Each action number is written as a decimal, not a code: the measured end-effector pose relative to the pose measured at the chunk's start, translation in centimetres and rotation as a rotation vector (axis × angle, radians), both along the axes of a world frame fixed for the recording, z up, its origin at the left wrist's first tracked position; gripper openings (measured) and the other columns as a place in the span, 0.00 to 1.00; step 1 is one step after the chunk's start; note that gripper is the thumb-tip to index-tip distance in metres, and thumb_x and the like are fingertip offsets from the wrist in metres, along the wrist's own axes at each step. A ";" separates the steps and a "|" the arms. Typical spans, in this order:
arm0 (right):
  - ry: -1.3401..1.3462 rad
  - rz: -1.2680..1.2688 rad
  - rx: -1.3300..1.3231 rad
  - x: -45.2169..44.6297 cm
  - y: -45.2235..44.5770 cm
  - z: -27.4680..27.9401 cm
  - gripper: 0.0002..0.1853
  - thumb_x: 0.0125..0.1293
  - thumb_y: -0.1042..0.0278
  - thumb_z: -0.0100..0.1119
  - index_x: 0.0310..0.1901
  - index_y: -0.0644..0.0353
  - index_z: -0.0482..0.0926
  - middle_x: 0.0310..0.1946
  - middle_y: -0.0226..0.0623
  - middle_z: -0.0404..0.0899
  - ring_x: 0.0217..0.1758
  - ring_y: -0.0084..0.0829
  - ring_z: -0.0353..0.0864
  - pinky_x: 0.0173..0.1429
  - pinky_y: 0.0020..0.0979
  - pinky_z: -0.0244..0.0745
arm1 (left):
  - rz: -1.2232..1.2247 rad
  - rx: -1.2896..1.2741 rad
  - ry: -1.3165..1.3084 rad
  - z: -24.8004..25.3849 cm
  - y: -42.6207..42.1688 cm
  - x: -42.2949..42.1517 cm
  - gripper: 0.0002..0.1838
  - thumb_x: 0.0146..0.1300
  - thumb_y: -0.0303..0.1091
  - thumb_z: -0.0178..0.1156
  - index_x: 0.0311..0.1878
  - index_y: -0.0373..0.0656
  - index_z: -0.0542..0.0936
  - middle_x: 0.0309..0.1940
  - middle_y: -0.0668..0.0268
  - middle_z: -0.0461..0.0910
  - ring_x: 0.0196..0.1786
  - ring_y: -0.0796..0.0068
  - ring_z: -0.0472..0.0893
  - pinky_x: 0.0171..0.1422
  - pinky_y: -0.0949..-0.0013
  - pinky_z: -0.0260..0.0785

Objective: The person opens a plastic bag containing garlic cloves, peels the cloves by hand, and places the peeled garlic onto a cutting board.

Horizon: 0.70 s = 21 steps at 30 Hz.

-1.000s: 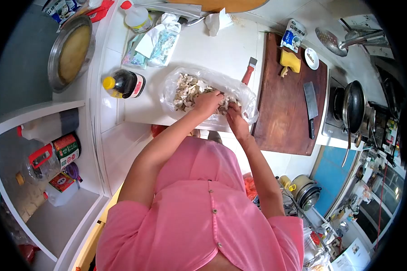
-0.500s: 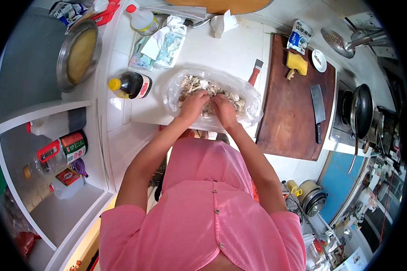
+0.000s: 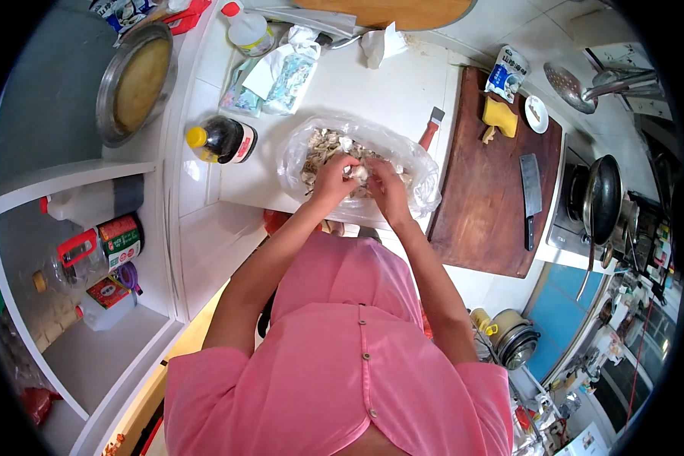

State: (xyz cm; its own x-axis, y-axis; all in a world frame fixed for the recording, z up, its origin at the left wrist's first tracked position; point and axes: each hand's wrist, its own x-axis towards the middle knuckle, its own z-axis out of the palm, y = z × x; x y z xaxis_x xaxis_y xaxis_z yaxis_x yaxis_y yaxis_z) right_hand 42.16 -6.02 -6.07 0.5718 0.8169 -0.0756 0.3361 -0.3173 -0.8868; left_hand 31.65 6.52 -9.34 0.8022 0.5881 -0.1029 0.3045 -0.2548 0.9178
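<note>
A clear plastic bag [image 3: 421, 156] lies open on the white counter, full of pale, flaky pieces [image 3: 328, 144] that look like garlic or mushrooms. My left hand [image 3: 334, 179] is over the bag, its fingers curled against a whitish piece [image 3: 357, 173]. Close to its right, my right hand [image 3: 387, 187] bends its fingers toward the same piece. Both hands are over the bag's contents, fingertips a little apart. Whether the right fingers grip the piece is hard to make out.
A dark-sauce bottle [image 3: 224, 140] stands left of the bag. Right of it are a red-handled scraper [image 3: 431, 131] and a wooden board [image 3: 475, 182] bearing a cleaver [image 3: 530, 190], a yellow cloth [image 3: 500, 116] and a small white dish [image 3: 536, 114]. A black pan [image 3: 605, 199] hangs over the stove side.
My hands have shifted within the bag and now meet around a whitish piece. A second ago the right hand was further right. The view has moved slightly.
</note>
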 end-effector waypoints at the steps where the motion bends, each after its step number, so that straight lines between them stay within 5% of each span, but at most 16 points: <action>1: -0.013 -0.052 0.039 -0.2 0.0 1.4 0.20 0.59 0.84 0.53 0.54 0.60 0.75 0.43 0.41 0.77 0.36 0.33 0.78 0.42 0.29 0.75 | 0.009 -0.021 -0.001 0.1 -0.1 0.0 0.16 0.46 0.23 0.64 0.42 0.41 0.78 0.39 0.59 0.78 0.39 0.57 0.79 0.41 0.64 0.74; 9: 0.216 -0.075 -0.017 -0.2 -0.3 -1.0 0.20 0.61 0.79 0.59 0.55 0.61 0.72 0.39 0.38 0.78 0.36 0.25 0.79 0.41 0.26 0.75 | -0.125 0.221 0.148 3.9 -0.9 1.2 0.16 0.49 0.19 0.58 0.43 0.42 0.78 0.40 0.58 0.78 0.42 0.56 0.79 0.43 0.60 0.74; 13: 0.316 -0.111 -0.020 0.4 -0.6 -0.4 0.19 0.59 0.79 0.62 0.53 0.62 0.73 0.37 0.35 0.78 0.36 0.23 0.79 0.40 0.25 0.75 | -0.107 0.283 -0.064 3.4 -0.6 0.4 0.22 0.50 0.17 0.55 0.50 0.42 0.77 0.45 0.57 0.78 0.44 0.55 0.79 0.50 0.60 0.72; 16: 0.247 -0.151 0.045 0.2 -0.9 -0.2 0.18 0.57 0.77 0.65 0.49 0.64 0.75 0.34 0.36 0.78 0.33 0.25 0.78 0.38 0.26 0.74 | -0.051 0.284 -0.110 4.2 -0.2 0.5 0.19 0.55 0.19 0.56 0.52 0.41 0.76 0.46 0.60 0.79 0.47 0.64 0.79 0.51 0.66 0.72; 19: 0.071 -0.102 0.035 0.1 -0.7 1.2 0.17 0.55 0.77 0.66 0.47 0.63 0.77 0.33 0.37 0.77 0.31 0.26 0.76 0.35 0.26 0.72 | -0.091 -0.356 -0.077 2.1 -1.0 0.4 0.15 0.62 0.23 0.56 0.52 0.39 0.75 0.46 0.63 0.78 0.47 0.74 0.78 0.50 0.71 0.72; 21: 0.057 -0.080 0.033 -0.2 -0.7 1.2 0.17 0.56 0.78 0.66 0.48 0.63 0.77 0.33 0.36 0.76 0.30 0.25 0.75 0.34 0.26 0.71 | -0.074 -0.550 -0.065 2.2 -1.1 0.5 0.13 0.63 0.24 0.56 0.52 0.38 0.74 0.45 0.65 0.78 0.47 0.78 0.77 0.49 0.74 0.72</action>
State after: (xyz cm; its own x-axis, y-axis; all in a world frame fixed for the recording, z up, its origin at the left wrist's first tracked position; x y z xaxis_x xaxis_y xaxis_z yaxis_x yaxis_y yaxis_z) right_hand 41.99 -6.77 -4.89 0.6310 0.7713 -0.0835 0.2599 -0.3115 -0.9140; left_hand 32.14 5.42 -7.10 0.8541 0.4042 -0.3274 0.2420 0.2484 0.9379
